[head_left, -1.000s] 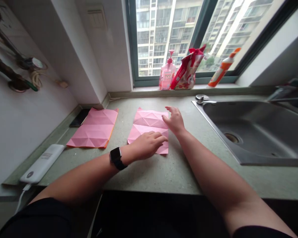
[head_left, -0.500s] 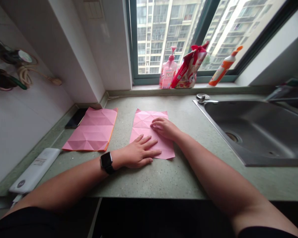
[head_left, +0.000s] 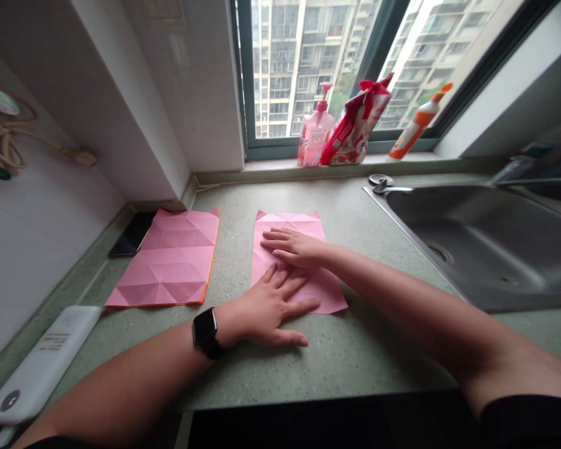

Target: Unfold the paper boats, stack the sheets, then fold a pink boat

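A creased sheet of pink paper point(head_left: 330, 293) lies flat on the speckled green counter point(head_left: 243, 368). My left hand point(head_left: 268, 305), with a black smartwatch point(head_left: 204, 325) on its wrist, rests over the sheet's lower part, fingers spread and thumb on the counter. Across the middle of the sheet lies my right hand point(head_left: 294, 246), its fingers stretched out to the left. The right hand's near edge meets the left fingertips. Neither hand holds anything. Part of the sheet is hidden under both hands.
To the left lies a stack of creased pink paper point(head_left: 172, 255) with orange edges, beside a dark phone point(head_left: 133, 234). A white power bank point(head_left: 42, 365) is nearer. The sink point(head_left: 477, 249) is at the right. A pump bottle point(head_left: 315, 134), red bag point(head_left: 358, 125) and orange-white bottle point(head_left: 414, 131) stand on the sill.
My right hand has moved left across the sheet and its fingers have straightened out. The left hand's fingers and thumb are spread wider. The view has shifted a little.
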The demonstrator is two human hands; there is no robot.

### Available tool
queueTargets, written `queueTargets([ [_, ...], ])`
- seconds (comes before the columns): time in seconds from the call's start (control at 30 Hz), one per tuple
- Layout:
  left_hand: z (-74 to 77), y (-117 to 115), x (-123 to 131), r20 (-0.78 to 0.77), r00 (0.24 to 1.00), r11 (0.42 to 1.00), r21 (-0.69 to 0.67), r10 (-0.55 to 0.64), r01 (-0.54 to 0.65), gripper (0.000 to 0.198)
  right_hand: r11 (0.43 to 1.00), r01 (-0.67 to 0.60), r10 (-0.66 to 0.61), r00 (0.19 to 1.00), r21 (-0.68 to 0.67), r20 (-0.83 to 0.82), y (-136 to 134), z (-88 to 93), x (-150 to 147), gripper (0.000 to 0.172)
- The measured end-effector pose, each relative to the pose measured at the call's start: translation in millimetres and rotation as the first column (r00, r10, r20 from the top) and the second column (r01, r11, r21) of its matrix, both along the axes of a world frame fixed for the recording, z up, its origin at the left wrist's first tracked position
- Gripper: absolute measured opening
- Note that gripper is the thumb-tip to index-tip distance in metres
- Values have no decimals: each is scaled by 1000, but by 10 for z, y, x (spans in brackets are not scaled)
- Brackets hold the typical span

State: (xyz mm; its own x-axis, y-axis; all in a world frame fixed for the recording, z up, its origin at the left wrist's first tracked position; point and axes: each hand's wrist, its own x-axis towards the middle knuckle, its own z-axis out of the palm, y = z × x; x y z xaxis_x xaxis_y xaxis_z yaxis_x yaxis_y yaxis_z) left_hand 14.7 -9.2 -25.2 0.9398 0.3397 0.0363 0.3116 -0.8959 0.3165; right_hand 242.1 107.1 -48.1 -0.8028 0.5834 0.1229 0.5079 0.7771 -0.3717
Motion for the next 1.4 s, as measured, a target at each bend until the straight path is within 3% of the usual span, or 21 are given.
queueTargets([
  [0.27,59,-33,-7,-24,1000,999,-40,3,-4,86,990,110,-120,984,85,132,570,-98,-347,82],
  [0.43,94,-35,-12,-37,999,998,-52,16,-18,87,943,310,-329,922,118,206,941,-79,-44,81],
  [0.53,81,-29,-15,-30,999,998,-57,20,-22,88,842,520,-539,797,142,273,1055,-26,411,81],
  [0.63,71,-28,-16,-34,999,998,-58,22,-24,87,656,736,-748,604,165,277,1064,50,877,82],
  [0.7,62,-26,-14,-37,999,998,-58,29,-31,86,540,821,-839,508,186,195,1008,121,1076,80],
  [0.77,45,-23,-7,-40,998,997,-57,50,-52,85,493,848,-869,491,196,63,886,193,1126,77],
  [0.83,22,-19,3,-41,996,995,-54,77,-80,83,570,798,-805,590,195,-64,687,232,1012,74],
  [0.93,-11,-17,17,-36,994,993,-45,104,-105,81,850,498,-488,867,169,-98,283,168,617,67],
  [0.97,-18,-18,21,-33,994,994,-39,105,-107,81,910,387,-381,922,150,-67,148,118,469,65],
  [1.03,-25,-21,26,-30,994,994,-26,106,-107,79,960,256,-261,964,110,39,-65,8,227,66],
  [1.1,-25,-24,31,-36,993,994,-16,109,-110,79,954,280,-293,945,106,147,-159,-75,122,68],
  [1.17,-21,-25,34,-48,993,993,-16,112,-113,80,912,390,-409,885,124,222,-128,-98,174,72],
  [1.23,-16,-23,35,-59,992,994,-19,110,-111,81,830,539,-558,790,146,255,-12,-65,338,76],
  [1.27,-14,-21,36,-64,992,994,-19,107,-108,81,766,623,-640,724,155,257,57,-34,438,78],
  [1.37,-10,-17,33,-76,991,994,-16,108,-110,81,499,851,-857,458,162,237,214,61,696,81],
  [1.4,-11,-17,32,-77,991,993,-15,114,-115,82,452,875,-885,414,174,213,232,83,743,81],
])
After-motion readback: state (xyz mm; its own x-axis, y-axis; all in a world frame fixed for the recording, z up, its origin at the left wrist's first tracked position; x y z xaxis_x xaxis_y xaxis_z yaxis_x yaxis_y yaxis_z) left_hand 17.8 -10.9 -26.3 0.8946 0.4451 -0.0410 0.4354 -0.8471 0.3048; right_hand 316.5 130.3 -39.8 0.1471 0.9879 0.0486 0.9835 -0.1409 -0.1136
